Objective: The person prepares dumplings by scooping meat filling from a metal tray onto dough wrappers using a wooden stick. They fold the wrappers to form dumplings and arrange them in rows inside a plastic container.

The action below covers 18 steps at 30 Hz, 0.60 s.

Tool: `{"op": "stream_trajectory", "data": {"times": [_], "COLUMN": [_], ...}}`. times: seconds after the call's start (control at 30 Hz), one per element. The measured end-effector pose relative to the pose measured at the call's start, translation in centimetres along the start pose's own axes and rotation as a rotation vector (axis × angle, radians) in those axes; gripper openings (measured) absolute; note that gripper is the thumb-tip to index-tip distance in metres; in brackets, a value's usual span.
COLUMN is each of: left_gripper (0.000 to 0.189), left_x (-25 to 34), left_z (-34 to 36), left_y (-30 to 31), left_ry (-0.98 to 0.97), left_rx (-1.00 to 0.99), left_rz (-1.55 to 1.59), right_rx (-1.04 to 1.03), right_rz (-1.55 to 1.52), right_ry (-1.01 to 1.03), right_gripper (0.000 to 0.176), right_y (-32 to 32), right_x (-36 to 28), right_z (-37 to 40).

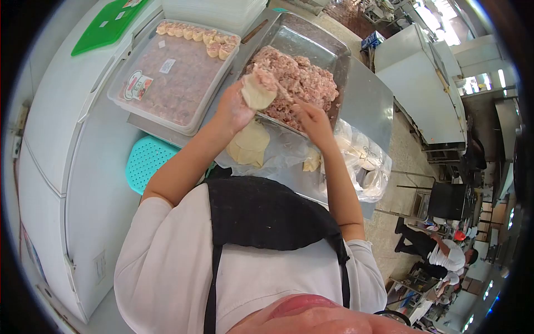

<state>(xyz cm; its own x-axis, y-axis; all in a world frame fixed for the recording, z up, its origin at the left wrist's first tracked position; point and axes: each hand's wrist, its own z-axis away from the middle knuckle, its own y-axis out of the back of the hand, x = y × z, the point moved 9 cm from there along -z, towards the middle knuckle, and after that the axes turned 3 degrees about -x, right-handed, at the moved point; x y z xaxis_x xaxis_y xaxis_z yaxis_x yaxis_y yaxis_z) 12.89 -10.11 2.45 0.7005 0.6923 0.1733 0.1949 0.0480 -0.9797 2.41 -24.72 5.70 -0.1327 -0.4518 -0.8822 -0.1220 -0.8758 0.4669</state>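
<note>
Left hand (240,107) was up, its fingers curled under a round dumpling wrapper (257,93) and cupping it just above the near rim of the steel pan, upper centre of the frame. A dab of pink filling (266,77) sat on the wrapper's top edge. The fingertips themselves were hidden behind the dough.

Right hand (311,119) was just beside it, to the right, fingers pinched shut around a thin stick (283,92). The stick's tip pointed at the wrapper, but it was blurred and too slim to name more closely. Whether it touched the filling could not be told.

Behind both hands, the steel pan (311,42) held a heap of minced meat (303,78). At upper left sat a clear plastic tray (167,83), with a row of folded dumplings (194,34) along its far edge. A label on its film was unreadable.

Below the hands, a stack of wrappers (249,143) lay on crumpled plastic. More wrappers showed dimly through a clear bag (364,164) at right.

At far left were a teal perforated stool (146,161) and a green cutting board (108,25), cut off by the frame. At lower right, another person (439,253) was bent over, small and hard to make out.
</note>
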Motion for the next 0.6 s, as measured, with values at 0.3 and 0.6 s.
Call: {"op": "stream_trajectory", "data": {"times": [0.3, 0.6], "left_gripper": [0.071, 0.062], "left_x": [-2.3, -5.1], "left_z": [-0.1, -1.0], "left_y": [-0.2, -1.0], "left_ry": [-0.171, -0.268], "left_rx": [0.469, 0.467], "left_rz": [-0.093, -0.086], "right_rx": [-0.016, 0.029], "right_rz": [0.848, 0.927], "right_ry": [0.209, 0.4], "right_gripper": [0.029, 0.027], "right_y": [4.2, 6.5], "right_x": [-6.1, -7.6], "right_z": [4.9, 6.5]}}
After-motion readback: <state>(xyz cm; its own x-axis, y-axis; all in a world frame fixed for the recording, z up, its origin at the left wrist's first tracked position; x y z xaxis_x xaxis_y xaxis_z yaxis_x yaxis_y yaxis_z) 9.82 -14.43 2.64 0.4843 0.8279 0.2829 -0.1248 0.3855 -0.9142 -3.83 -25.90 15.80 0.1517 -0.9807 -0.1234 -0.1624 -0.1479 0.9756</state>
